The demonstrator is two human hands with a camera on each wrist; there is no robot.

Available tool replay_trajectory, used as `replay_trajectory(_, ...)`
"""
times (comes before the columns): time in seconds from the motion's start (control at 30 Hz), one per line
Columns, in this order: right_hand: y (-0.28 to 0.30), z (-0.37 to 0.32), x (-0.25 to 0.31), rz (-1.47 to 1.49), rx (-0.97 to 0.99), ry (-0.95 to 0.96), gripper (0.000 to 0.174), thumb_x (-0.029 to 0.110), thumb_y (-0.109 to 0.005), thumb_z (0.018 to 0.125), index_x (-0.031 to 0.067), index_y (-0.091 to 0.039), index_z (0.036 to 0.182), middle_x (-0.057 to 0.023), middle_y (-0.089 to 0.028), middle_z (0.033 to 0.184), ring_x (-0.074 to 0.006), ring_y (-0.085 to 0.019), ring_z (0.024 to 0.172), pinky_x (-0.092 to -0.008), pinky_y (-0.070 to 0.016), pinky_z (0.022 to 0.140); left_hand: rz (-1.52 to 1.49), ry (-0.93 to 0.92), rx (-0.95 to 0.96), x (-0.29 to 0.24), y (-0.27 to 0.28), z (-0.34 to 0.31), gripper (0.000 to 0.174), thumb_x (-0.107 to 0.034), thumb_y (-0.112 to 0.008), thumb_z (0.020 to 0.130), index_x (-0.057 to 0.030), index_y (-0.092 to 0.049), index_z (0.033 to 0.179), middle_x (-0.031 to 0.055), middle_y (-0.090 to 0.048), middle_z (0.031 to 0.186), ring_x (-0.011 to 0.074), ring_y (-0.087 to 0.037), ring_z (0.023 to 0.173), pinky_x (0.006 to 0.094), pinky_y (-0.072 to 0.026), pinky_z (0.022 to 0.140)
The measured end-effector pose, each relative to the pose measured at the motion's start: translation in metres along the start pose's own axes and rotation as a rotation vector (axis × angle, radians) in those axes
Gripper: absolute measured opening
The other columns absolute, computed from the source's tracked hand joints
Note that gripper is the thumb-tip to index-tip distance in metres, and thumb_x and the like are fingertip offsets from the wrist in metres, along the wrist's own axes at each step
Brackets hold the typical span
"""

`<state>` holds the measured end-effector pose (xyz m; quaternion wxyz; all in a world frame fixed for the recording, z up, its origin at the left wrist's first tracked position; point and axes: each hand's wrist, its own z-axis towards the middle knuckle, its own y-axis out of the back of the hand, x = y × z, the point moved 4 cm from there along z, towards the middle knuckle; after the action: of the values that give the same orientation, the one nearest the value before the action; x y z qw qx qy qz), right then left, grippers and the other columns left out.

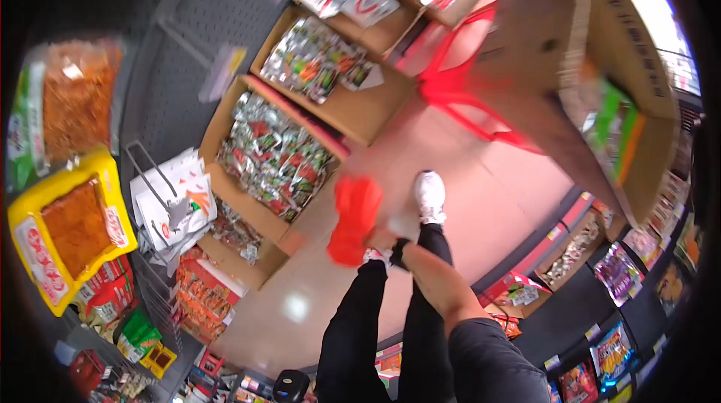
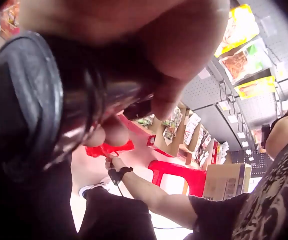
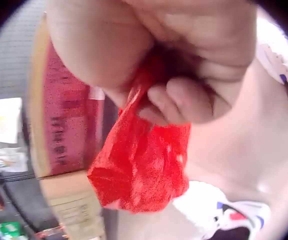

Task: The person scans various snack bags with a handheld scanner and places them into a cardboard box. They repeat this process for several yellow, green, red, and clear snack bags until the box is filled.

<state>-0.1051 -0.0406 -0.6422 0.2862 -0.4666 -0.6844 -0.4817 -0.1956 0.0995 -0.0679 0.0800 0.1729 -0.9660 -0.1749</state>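
Note:
My right hand [image 3: 199, 55] grips the gathered top of a red plastic bag [image 3: 141, 170], its fingers curled round the bunched film. In the head view that bag [image 1: 353, 219] hangs blurred over the floor, just ahead of my white shoes [image 1: 430, 196]. A black strap circles the right wrist. In the left wrist view my left hand [image 2: 189, 40] has its fingers wrapped round a glossy dark cylindrical object [image 2: 86, 95] with a wide black rim; I cannot tell what it is. The head view does not show that hand clearly.
Open cartons [image 1: 274, 155] of small foil-wrapped snacks stand at the left, below hanging snack packs [image 1: 79, 230]. A red stool [image 1: 458, 95] bears a large cardboard box [image 1: 548, 50] at the upper right. Lower right is a shelf with bagged snacks [image 1: 612, 350].

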Motion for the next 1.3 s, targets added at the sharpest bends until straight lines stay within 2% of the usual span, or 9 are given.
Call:
replay_trajectory(0.13,0.239,-0.168,0.244,0.888,0.118,0.299,0.025,0.022,-0.051,0.092,0.0050,-0.063,0.106,-0.0135,-0.066,0.096,-0.0248,-0.061,0.091,-0.0354,-0.0471,0.081,0.052,-0.296,-0.077,-0.050,-0.017,-0.044,0.015,-0.019,-0.064,0.088,-0.0046,-0.059,0.088,-0.0019,-0.054,0.071,0.0079,-0.049,0.059,0.0247,-0.0415,0.055)
replay_trajectory(0.23,0.355,-0.274,0.366,1.001,0.252,0.600,0.015,0.011,-0.055,0.089,-0.0001,-0.060,0.098,-0.0126,-0.063,0.084,-0.0235,-0.059,0.079,-0.0333,-0.0461,0.075,0.077,-0.511,0.110,-0.092,-0.058,-0.094,0.014,-0.016,-0.064,0.088,-0.0043,-0.059,0.093,-0.0006,-0.056,0.077,0.0092,-0.052,0.066,0.0258,-0.0432,0.060)
replay_trajectory(0.3,0.408,-0.320,0.397,0.567,-0.179,0.494,0.013,0.012,-0.057,0.087,0.0032,-0.061,0.095,-0.0150,-0.060,0.079,-0.0282,-0.060,0.078,-0.0358,-0.0482,0.070,0.078,-0.645,0.282,-0.106,-0.092,-0.129,0.015,-0.014,-0.064,0.087,-0.0041,-0.059,0.096,0.0002,-0.057,0.082,0.0102,-0.053,0.070,0.0266,-0.0444,0.064)
replay_trajectory(0.47,0.466,-0.422,0.412,0.840,-0.542,-0.235,0.027,0.015,-0.062,0.083,0.0041,-0.060,0.108,-0.0084,-0.066,0.092,-0.0161,-0.062,0.087,-0.0316,-0.0490,0.081,0.058,-0.900,0.627,-0.118,-0.141,-0.217,0.020,-0.009,-0.064,0.086,-0.0035,-0.059,0.104,0.0024,-0.060,0.092,0.0124,-0.056,0.081,0.0285,-0.0472,0.074)
replay_trajectory(0.63,0.436,-0.436,0.452,1.399,-0.279,0.062,0.083,0.027,-0.066,0.087,0.0087,-0.013,0.148,-0.0115,-0.038,0.143,-0.0183,-0.032,0.134,-0.0328,-0.0267,0.110,0.006,-1.074,0.727,-0.142,-0.139,-0.256,0.029,-0.005,-0.067,0.083,-0.0043,-0.059,0.111,0.0039,-0.061,0.109,0.0173,-0.059,0.096,0.0334,-0.0494,0.086)
replay_trajectory(0.77,0.475,-0.416,0.497,1.360,-0.113,0.444,0.069,0.023,-0.066,0.088,0.0025,-0.029,0.142,-0.0025,-0.046,0.131,-0.0095,-0.040,0.118,-0.0313,-0.0317,0.105,0.367,-1.719,0.442,-0.190,-0.135,-0.308,0.039,-0.017,-0.075,0.073,-0.0023,-0.061,0.107,0.0105,-0.066,0.098,0.0246,-0.065,0.089,0.0341,-0.0508,0.079)
replay_trajectory(1.03,0.544,-0.448,0.444,0.694,-0.487,-0.062,0.033,0.003,-0.066,0.080,-0.0002,-0.061,0.112,-0.0023,-0.066,0.105,-0.0112,-0.057,0.100,-0.0308,-0.0458,0.092,0.166,-1.536,0.327,-0.245,-0.115,-0.305,0.032,-0.013,-0.076,0.073,-0.0011,-0.063,0.100,0.0060,-0.066,0.094,0.0149,-0.063,0.083,0.0294,-0.0498,0.074)
replay_trajectory(1.17,0.602,-0.486,0.264,0.361,-1.391,-0.510,0.022,0.005,-0.064,0.075,0.0037,-0.063,0.097,-0.0142,-0.064,0.093,-0.0267,-0.062,0.088,-0.0388,-0.0506,0.079,0.149,-1.476,0.060,-0.261,-0.101,-0.285,0.026,-0.002,-0.071,0.076,-0.0010,-0.062,0.100,0.0046,-0.065,0.093,0.0133,-0.062,0.084,0.0286,-0.0485,0.077)
replay_trajectory(1.3,0.560,-0.449,0.114,-0.037,-1.355,-1.102,0.018,0.006,-0.061,0.068,0.0048,-0.058,0.086,-0.0201,-0.060,0.084,-0.0379,-0.059,0.082,-0.0479,-0.0494,0.073,0.135,-1.244,0.062,-0.259,-0.117,-0.279,0.019,-0.002,-0.069,0.078,-0.0021,-0.061,0.095,0.0023,-0.063,0.088,0.0118,-0.060,0.081,0.0276,-0.0479,0.076)
